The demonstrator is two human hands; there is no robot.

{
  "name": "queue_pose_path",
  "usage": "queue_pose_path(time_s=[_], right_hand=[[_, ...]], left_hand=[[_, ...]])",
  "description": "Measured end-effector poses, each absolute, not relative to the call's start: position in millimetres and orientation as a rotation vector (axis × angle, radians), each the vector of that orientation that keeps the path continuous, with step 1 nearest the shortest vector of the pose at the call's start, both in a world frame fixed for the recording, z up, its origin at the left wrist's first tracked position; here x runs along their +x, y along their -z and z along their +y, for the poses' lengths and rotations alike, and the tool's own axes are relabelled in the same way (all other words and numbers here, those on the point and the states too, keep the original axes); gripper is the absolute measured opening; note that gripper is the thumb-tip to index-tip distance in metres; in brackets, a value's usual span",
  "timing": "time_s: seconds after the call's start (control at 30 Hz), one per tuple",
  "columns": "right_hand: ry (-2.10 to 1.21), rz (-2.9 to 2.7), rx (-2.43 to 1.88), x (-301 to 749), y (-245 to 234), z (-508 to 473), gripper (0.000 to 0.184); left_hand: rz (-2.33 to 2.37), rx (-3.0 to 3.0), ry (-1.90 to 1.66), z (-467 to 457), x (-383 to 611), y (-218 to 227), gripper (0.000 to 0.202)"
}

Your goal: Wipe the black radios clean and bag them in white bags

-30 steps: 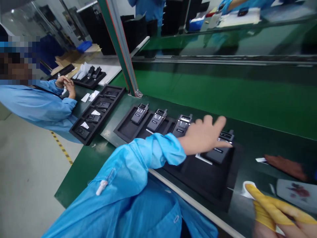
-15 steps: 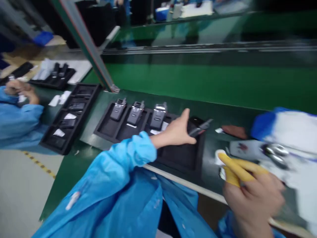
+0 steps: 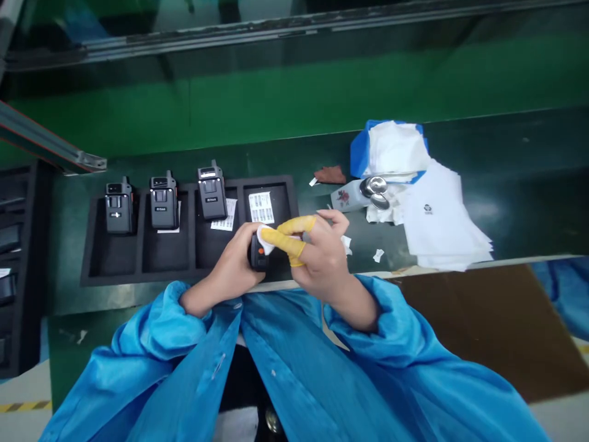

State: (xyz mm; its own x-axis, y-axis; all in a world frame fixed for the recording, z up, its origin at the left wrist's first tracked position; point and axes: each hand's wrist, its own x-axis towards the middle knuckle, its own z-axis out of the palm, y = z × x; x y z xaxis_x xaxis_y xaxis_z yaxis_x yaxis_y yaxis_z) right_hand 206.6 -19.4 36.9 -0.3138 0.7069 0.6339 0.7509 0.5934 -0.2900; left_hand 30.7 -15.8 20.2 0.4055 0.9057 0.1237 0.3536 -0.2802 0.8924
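My left hand [image 3: 230, 263] is wrapped round a black two-way radio [image 3: 258, 260] with an orange button, in front of the tray's rightmost compartment. Yellow finger cots cover fingers of my right hand [image 3: 324, 261], which pinches a small white wiping pad [image 3: 265, 237] and presses it on the radio's upper end. Most of the held radio is hidden by my hands. In the black foam tray [image 3: 115, 280] lie a left radio [image 3: 119, 212], a middle radio [image 3: 164, 205] and a right radio [image 3: 212, 196]. A printed label sheet [image 3: 261, 207] lies in the rightmost compartment.
On the right are a blue box [image 3: 360, 153] of white wipes, a pump bottle [image 3: 347, 196] with a metal top, a brown cloth [image 3: 330, 175] and white bags [image 3: 442, 215]. Another black tray [image 3: 28, 270] stands at the left, near a metal post [image 3: 50, 138].
My left hand has drawn the radio from the tray's right compartment towards my body. My right hand has brought the white pad leftwards onto it. The view has turned right.
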Motion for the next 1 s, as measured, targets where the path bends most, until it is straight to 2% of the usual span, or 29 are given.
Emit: queue_pose_path(time_s=[0.17, 0.33, 0.47, 0.83, 1.0], right_hand=[[0.219, -2.248, -1.099, 207, -31, -27, 0.038], [0.14, -2.155, -1.125, 220, -28, -30, 0.035], [0.216, -2.041, -1.205, 220, -27, -24, 0.039], [0.06, -2.182, -1.083, 221, -22, -30, 0.04], [0.098, -2.062, -1.247, 229, -23, -28, 0.042]], left_hand=[[1.057, 1.885, -0.82, -15, 34, -13, 0.058], [1.061, 1.908, -0.772, -14, 37, -17, 0.059], [1.086, 1.896, -0.758, -14, 38, -18, 0.059], [1.065, 1.914, -0.758, -14, 37, -20, 0.056], [1.119, 1.886, -0.717, -14, 36, -23, 0.056]])
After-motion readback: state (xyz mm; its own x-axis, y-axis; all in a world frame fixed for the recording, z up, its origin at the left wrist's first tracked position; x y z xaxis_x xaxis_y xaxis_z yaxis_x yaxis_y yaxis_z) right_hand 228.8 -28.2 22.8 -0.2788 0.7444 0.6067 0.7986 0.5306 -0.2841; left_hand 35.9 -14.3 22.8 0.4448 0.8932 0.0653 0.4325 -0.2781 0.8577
